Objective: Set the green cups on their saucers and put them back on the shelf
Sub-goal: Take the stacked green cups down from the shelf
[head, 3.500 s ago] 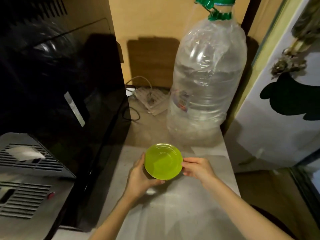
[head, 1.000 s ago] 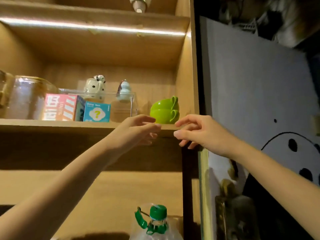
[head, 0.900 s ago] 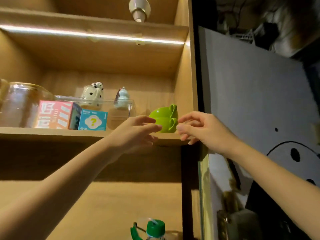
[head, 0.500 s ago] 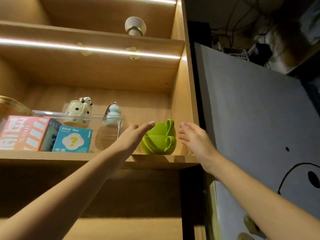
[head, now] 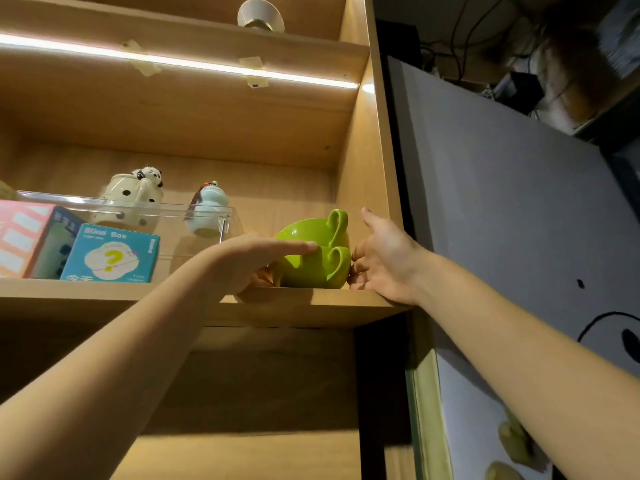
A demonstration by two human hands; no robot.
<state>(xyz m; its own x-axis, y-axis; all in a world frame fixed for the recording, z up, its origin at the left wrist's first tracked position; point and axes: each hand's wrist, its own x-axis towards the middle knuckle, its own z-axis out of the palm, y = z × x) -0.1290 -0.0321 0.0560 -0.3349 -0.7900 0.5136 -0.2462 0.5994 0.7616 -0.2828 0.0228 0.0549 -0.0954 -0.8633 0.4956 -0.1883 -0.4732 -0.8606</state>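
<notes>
green cups (head: 313, 252): two stacked, handles to the right, at the right end of the shelf (head: 311, 304), near its front edge.
room: cabinet side wall (head: 367, 188) close on the right; clear bin (head: 166, 220) and Blind Box carton (head: 110, 253) to the left; open air above the stack.
change: half a second ago both hands were just short of the cups; now they touch.
left hand (head: 249, 261): open, fingers flat on the stack's left side, no closed grip.
right hand (head: 382, 256): open, fingertips at the lower cup's handle side, thumb up.
</notes>
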